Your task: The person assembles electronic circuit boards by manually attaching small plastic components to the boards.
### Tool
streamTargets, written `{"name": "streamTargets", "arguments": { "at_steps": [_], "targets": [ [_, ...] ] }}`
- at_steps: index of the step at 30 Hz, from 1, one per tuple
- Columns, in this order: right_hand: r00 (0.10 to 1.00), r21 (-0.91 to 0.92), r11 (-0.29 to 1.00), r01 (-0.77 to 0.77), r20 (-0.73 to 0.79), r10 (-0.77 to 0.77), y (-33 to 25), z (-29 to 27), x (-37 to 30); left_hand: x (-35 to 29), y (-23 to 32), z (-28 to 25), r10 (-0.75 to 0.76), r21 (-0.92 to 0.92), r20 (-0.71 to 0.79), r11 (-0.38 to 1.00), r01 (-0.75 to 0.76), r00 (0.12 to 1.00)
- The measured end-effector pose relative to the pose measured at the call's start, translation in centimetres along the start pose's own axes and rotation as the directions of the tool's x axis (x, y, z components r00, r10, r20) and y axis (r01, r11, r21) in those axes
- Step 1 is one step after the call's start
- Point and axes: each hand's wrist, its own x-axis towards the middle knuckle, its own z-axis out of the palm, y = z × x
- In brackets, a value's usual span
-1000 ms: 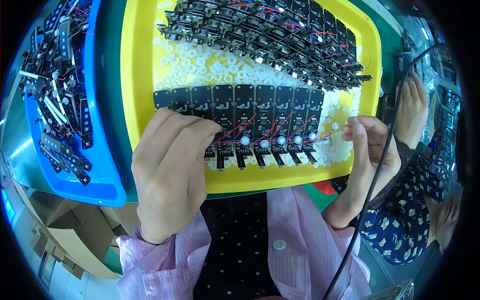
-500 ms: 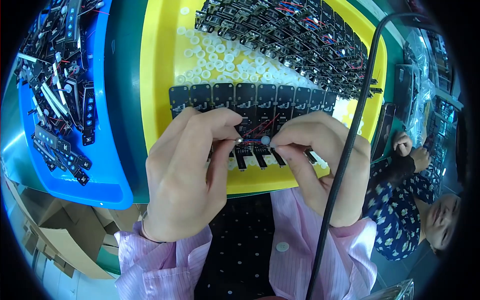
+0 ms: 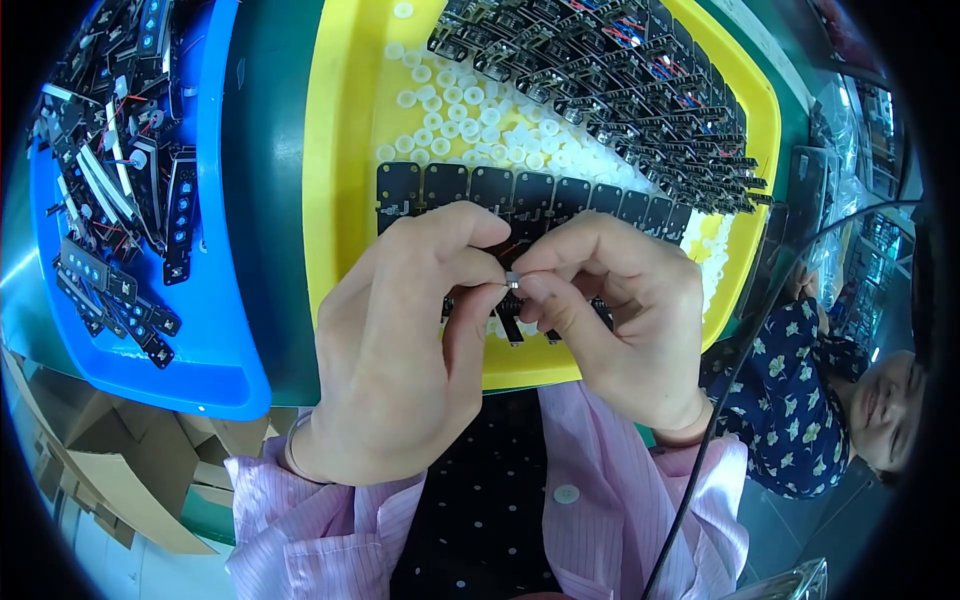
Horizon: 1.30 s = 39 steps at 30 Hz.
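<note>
Over the front of a yellow tray (image 3: 335, 230), my two hands meet at their fingertips. My left hand (image 3: 400, 345) is closed, its thumb and index finger pinching a small silvery metal part (image 3: 514, 282). From the other side my right hand (image 3: 625, 320) is closed too, with thumb and index finger pressed against the same spot. A small pale round piece that it held is mostly hidden by the fingers. Behind and beneath the hands stands a row of black circuit boards (image 3: 490, 186), partly covered by them.
Loose white plastic rings (image 3: 470, 128) lie in the tray, with stacked circuit boards (image 3: 600, 85) at the back right. A blue tray (image 3: 215, 250) of boards with wires stands left. A black cable (image 3: 735, 385) hangs at the right, near another person (image 3: 790, 400). Cardboard boxes (image 3: 135, 470) sit lower left.
My right hand has moved left, bringing the pale round piece against the metal part at my left fingertips. The view has shifted slightly, and the black cable hangs farther right.
</note>
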Motion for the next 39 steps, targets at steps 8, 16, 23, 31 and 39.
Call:
{"name": "streamTargets", "arguments": {
  "at_steps": [8,16,23,31,39],
  "targets": [
    [0.985,-0.183,0.968,0.170,0.066,-0.160,0.0,-0.2,-0.4,-0.5,-0.3,0.8,0.034,0.010,-0.048,0.999,-0.034,0.998],
    [0.939,-0.389,0.860,0.331,0.044,-0.341,0.0,0.4,-0.6,-0.4,-0.1,1.1,0.303,0.281,-0.081,0.921,-0.270,0.949],
    [0.837,-0.440,0.761,0.476,-0.040,-0.546,0.2,-0.3,-2.2,-0.1,0.7,-0.2,0.148,0.087,-0.003,0.985,-0.148,0.989],
    [0.811,-0.761,0.568,-0.314,-0.526,-0.257,1.4,-6.3,-7.1,0.8,0.8,-1.8,0.169,0.299,0.165,0.930,-0.213,0.972],
    [0.927,-0.770,0.608,-0.196,-0.347,-0.141,4.9,-7.9,-6.6,2.7,1.8,-1.4,0.066,0.454,0.368,0.858,-0.241,0.927]
  ]
}}
